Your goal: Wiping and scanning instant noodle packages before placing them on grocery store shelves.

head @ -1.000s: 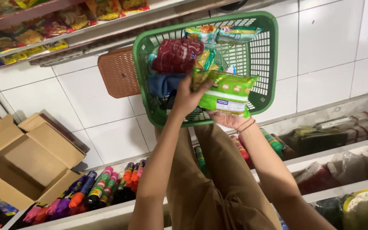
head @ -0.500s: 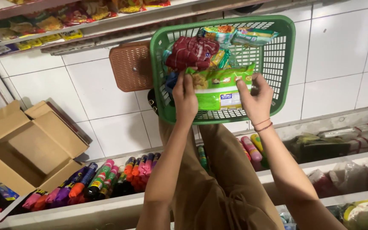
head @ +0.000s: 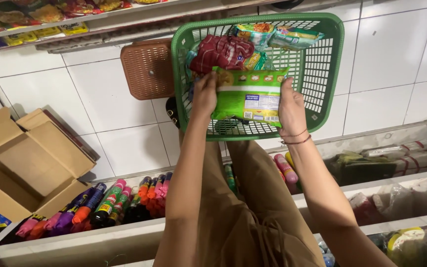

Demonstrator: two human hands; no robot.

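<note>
Hands (head: 204, 95) (head: 291, 105) outstretched, gripping green packet (head: 250, 96) ends

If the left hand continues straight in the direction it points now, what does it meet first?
Probably the dark red packet in the green basket, just beyond the left hand; depth is unclear.

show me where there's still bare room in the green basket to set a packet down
The right part of the green basket shows bare mesh, bordered by its right wall and the light green packet that both hands hold. The left part and far edge are crowded: a dark red packet and piled snack bags.
</note>
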